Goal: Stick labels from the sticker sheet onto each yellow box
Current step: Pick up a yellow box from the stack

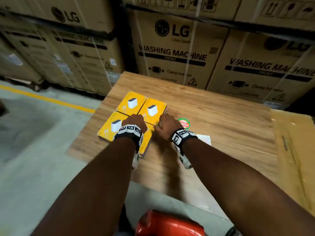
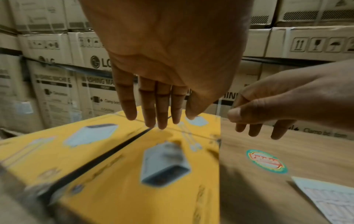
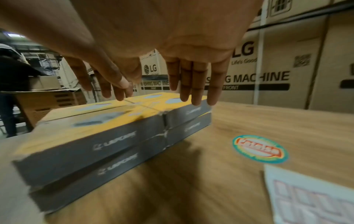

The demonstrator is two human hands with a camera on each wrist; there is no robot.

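Yellow boxes [image 1: 131, 103] lie in a two-by-two block on the wooden table [image 1: 221, 116]. The right wrist view shows them stacked two high [image 3: 114, 121]. My left hand [image 1: 134, 120] hovers over the block's middle. Its straight fingers [image 2: 162, 119] point down at the seam where the boxes meet. My right hand [image 1: 163, 123] is at the block's right edge, fingers [image 3: 191, 94] straight over the far right box. I see no label in either hand. The sticker sheet [image 1: 205, 139] lies on the table under my right wrist, clearer in the right wrist view [image 3: 310, 200].
A round green and red sticker [image 1: 184, 123] lies on the wood right of the boxes. Tall LG washing machine cartons [image 1: 172, 53] wall the table's far side. A flat cardboard sheet [image 1: 293, 150] adjoins on the right. A red object [image 1: 167, 223] sits below me.
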